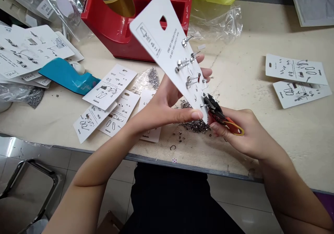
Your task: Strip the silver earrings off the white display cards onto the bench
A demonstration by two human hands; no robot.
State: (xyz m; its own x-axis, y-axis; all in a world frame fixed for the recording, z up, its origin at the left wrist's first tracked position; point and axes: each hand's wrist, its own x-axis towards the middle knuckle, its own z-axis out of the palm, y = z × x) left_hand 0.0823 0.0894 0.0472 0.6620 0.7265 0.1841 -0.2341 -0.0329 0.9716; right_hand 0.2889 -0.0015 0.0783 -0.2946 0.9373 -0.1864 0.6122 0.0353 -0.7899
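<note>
A white earring card (pixel 164 42) is raised and tilted above the table, its printed back and several metal posts with backings showing. My left hand (pixel 169 103) grips its lower part, thumb on the near side and fingers behind. My right hand (pixel 235 133) is closed around pliers (pixel 221 115) with dark jaws and red-and-yellow handles. The jaws touch or nearly touch the card's lower right edge, close to a post. Under the card lies a pile of small metal earring backs (pixel 197 124), with loose pieces scattered around it.
A red tape dispenser (pixel 109 29) stands behind my left hand. Several earring cards (pixel 111 86) lie at the left, near a teal tool (pixel 69 75); more are stacked at the far left. Two cards (pixel 297 67) lie at the right. Clear plastic bags (pixel 219 22) rest at the back.
</note>
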